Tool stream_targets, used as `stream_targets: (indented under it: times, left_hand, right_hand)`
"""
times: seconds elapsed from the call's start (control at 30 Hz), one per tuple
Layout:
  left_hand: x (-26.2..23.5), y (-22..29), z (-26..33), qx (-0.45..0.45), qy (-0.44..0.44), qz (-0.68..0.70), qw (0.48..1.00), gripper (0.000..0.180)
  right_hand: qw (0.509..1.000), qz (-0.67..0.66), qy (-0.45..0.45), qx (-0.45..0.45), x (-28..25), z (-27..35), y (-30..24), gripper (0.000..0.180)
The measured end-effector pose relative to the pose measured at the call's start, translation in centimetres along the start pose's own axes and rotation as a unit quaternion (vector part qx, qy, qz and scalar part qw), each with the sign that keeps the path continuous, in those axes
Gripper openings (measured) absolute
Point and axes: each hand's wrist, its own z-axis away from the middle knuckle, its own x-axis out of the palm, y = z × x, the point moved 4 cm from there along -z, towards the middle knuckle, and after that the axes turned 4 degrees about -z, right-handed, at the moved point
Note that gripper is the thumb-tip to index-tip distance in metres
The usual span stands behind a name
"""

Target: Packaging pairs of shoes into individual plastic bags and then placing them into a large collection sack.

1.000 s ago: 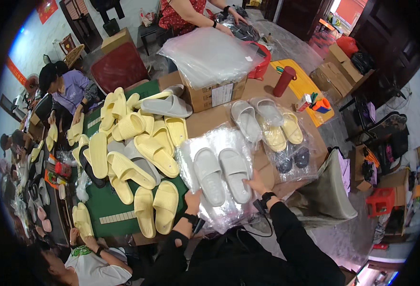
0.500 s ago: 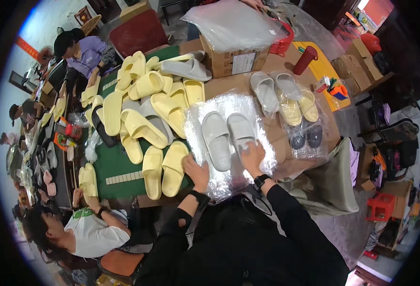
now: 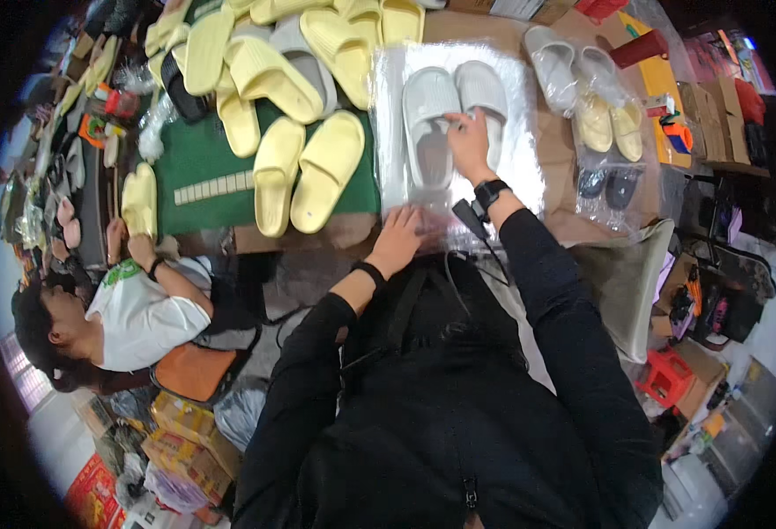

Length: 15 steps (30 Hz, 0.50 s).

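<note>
A pair of light grey slide slippers lies side by side, toes away from me, on a shiny clear plastic sheet or bag [image 3: 520, 159]; I cannot tell whether they are inside it. My right hand [image 3: 471, 150] is over the gap between the left slipper [image 3: 429, 97] and the right slipper [image 3: 483, 88], fingers apart, fingertips by the left slipper's strap. At the near edge of the plastic, my left hand [image 3: 398, 236] rests with fingers stretched out, holding nothing. A pair of yellow slippers [image 3: 324, 176] lies just left of the plastic.
More yellow slippers [image 3: 273, 75] are heaped at the far left on the green mat [image 3: 203, 159]. To the right lie bagged grey slippers [image 3: 551, 66], yellow ones [image 3: 596, 123] and dark ones [image 3: 621, 187]. A seated co-worker [image 3: 141, 300] at left handles a yellow slipper [image 3: 139, 201].
The view has tilted down. My left hand has gone from the plastic's left side to its near edge. My right hand has moved up between the slippers, which now lie closer together.
</note>
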Motion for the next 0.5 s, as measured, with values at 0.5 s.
stream_targets:
  times: [0.5]
  left_hand:
    - [-0.5,0.0,0.4,-0.011,-0.023,0.066,0.998,0.054]
  right_hand:
    - [0.906,0.365,-0.213,-0.029,1.3,-2.6,0.9,0.044]
